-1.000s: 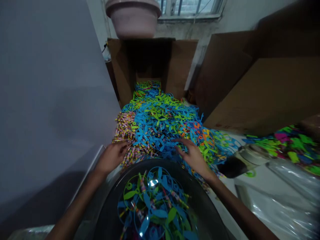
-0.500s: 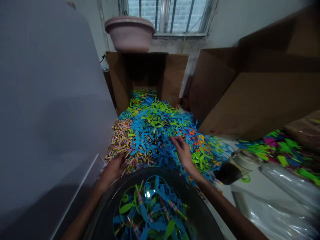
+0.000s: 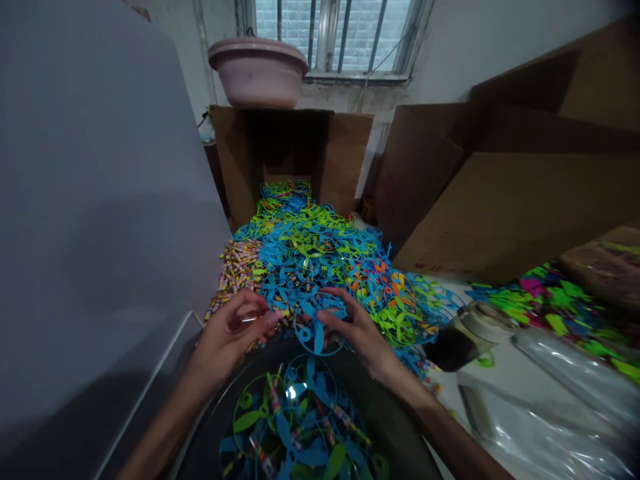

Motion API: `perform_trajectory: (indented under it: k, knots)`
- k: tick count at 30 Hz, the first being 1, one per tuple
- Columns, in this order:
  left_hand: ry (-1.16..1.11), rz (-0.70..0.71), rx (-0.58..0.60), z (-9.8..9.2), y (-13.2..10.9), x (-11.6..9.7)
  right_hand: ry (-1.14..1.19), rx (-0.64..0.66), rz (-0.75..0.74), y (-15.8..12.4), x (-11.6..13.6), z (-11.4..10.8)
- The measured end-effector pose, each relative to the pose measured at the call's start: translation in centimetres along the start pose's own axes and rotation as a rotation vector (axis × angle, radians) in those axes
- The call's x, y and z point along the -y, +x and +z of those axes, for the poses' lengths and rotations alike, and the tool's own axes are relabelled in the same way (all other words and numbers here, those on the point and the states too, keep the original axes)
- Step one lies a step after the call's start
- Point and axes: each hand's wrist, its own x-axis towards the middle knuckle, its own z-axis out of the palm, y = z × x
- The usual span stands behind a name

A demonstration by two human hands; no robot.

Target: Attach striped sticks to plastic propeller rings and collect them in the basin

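Observation:
Above the far rim of a dark basin (image 3: 395,407), my two hands are close together. My right hand (image 3: 355,323) pinches a blue ringed propeller (image 3: 318,333) that has thin blades inside a hoop. In my left hand (image 3: 235,327) is a small striped stick (image 3: 284,313), gripped between thumb and fingertips, its end pointing toward the propeller. The two pieces are near each other; whether they touch I cannot tell. Inside the basin lie blue and green propellers (image 3: 250,420) mixed with striped sticks. Beyond the hands spreads a heap of loose propellers (image 3: 310,247), with striped sticks (image 3: 240,260) at its left.
A cardboard box (image 3: 350,147) lies open behind the heap, with a pink tub (image 3: 257,73) on top. Larger cartons (image 3: 530,207) stand right. A jar with dark contents (image 3: 470,333) and clear plastic bags (image 3: 540,427) lie at right. A pale panel (image 3: 110,167) rises on the left.
Both hands have come up from the heap and toward each other. The right now holds a blue propeller, the left a striped stick.

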Motion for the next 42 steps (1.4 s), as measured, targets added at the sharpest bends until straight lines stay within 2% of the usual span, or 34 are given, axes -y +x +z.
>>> perform_trajectory:
  k: [4, 6, 8, 12, 15, 20, 24, 29, 32, 34, 42]
  knots:
    - [0.118, 0.219, 0.052, 1.3, -1.0, -1.7, -0.293, 0.212, -0.074, -1.4, 0.7, 1.1]
    - [0.187, 0.247, 0.128, 1.7, -1.2, -2.0, -0.412, 0.265, -0.123, -1.8, 1.0, 1.4]
    - [0.175, 0.205, 0.185, 1.9, -1.3, -2.0, -0.423, 0.271, -0.106, -1.9, 1.2, 1.4]
    - [0.005, 0.068, 0.208, 1.7, -1.9, -2.0, -0.243, 0.176, 0.029, -2.1, 1.3, 1.4]
    - [-0.083, 0.015, 0.169, 1.7, -2.5, -2.0, -0.144, 0.117, -0.013, -2.5, 1.6, 1.7]
    - [-0.171, -0.103, 0.175, 1.4, -3.0, -2.6, -0.18, 0.152, -0.077, -3.3, 2.1, 2.2]
    - [-0.129, -0.097, 0.137, 1.0, -2.9, -2.7, -0.211, 0.148, -0.1, -3.8, 2.3, 1.8]
    - [-0.034, -0.061, 0.241, 0.8, -2.8, -2.1, -0.338, 0.26, -0.086, -4.3, 2.9, 1.4]
    - [-0.034, -0.023, 0.177, 0.8, -2.7, -2.1, -0.361, 0.267, -0.122, -4.4, 3.1, 1.4]
    - [-0.022, -0.018, 0.176, 0.8, -2.7, -2.4, -0.341, 0.271, -0.112, -4.5, 3.2, 1.4]
    - [0.117, -0.038, 0.377, 0.0, -3.0, -3.1, -0.357, 0.338, -0.104, -5.3, 3.2, 1.6]
